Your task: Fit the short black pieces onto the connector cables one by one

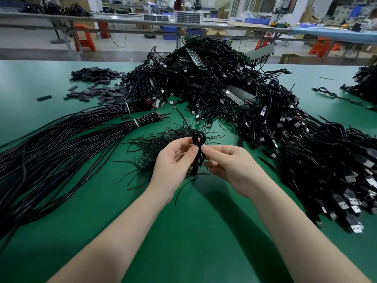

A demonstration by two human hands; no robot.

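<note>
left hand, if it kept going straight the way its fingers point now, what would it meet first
Probably the coiled black cable that the left hand already pinches, then the right hand just beyond it; depth between them is unclear.

Matt green table (193, 231), glossy cables (61, 144)

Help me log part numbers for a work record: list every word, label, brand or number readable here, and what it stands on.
None can be read.
USB plugs in the right-hand pile: no legible marking.
Coiled cable held by the left hand and right hand: no print visible.
Background benches: bottles, trays and boxes too blurred to read.
</note>
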